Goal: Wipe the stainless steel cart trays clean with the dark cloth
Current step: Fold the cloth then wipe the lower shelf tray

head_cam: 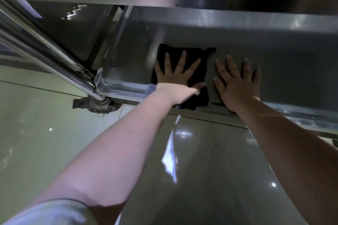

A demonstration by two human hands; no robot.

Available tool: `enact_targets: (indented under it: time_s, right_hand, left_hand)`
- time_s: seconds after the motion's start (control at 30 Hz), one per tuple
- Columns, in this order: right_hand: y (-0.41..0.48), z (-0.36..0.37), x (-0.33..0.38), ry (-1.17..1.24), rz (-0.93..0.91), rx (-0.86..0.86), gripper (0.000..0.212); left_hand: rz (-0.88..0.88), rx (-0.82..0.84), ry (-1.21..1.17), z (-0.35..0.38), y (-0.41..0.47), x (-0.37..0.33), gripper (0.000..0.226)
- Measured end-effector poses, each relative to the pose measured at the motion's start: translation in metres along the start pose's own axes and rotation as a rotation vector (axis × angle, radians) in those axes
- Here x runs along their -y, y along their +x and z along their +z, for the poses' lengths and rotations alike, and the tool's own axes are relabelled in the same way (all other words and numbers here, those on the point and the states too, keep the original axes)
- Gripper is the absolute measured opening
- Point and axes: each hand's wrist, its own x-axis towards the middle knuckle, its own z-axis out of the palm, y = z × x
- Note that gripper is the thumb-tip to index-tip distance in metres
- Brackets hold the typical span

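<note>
Both hands lie flat, fingers spread: left hand presses the cloth on the tray, right hand bare beside it.

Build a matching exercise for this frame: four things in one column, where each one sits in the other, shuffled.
Column one:
1. left hand
2. right hand
3. dark cloth
4. caster wheel

Column two:
A. under the tray's corner
B. spread flat on bare steel of the tray
C. spread flat on top of the cloth
D. lying in the tray, one end draped over its near rim

Pairs: 1-C, 2-B, 3-D, 4-A
</note>
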Motion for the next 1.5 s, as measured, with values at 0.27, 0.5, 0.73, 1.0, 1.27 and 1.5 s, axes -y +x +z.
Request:
enact_targets:
  time_s: [0.27,0.5,0.73,1.0,1.27,1.5]
  right_hand:
    - [-0.001,-0.004,-0.004,0.042,-0.021,-0.001,0.056]
    - [0.001,-0.005,-0.003,0.039,-0.029,-0.002,0.056]
    - [0.002,-0.022,-0.022,0.315,-0.131,0.063,0.054]
    - [-0.039,-0.013,-0.149,0.113,0.252,0.042,0.058]
    - [-0.036,-0.001,-0.152,0.116,0.231,-0.001,0.055]
    - [-0.032,-0.005,-0.161,0.379,0.265,-0.052,0.048]
  left_hand:
    - [0.009,-0.033,-0.059,-0.005,-0.001,0.062,0.070]
    - [-0.279,-0.021,0.049,-0.010,-0.013,0.165,0.071]
    - [-0.357,0.030,0.034,-0.011,-0.019,0.146,0.071]
    - [-0.403,0.050,0.005,-0.012,-0.017,0.138,0.077]
    - [-0.114,-0.028,-0.019,-0.001,0.002,-0.010,0.077]
    - [0.086,-0.013,0.021,0.010,0.018,-0.202,0.078]
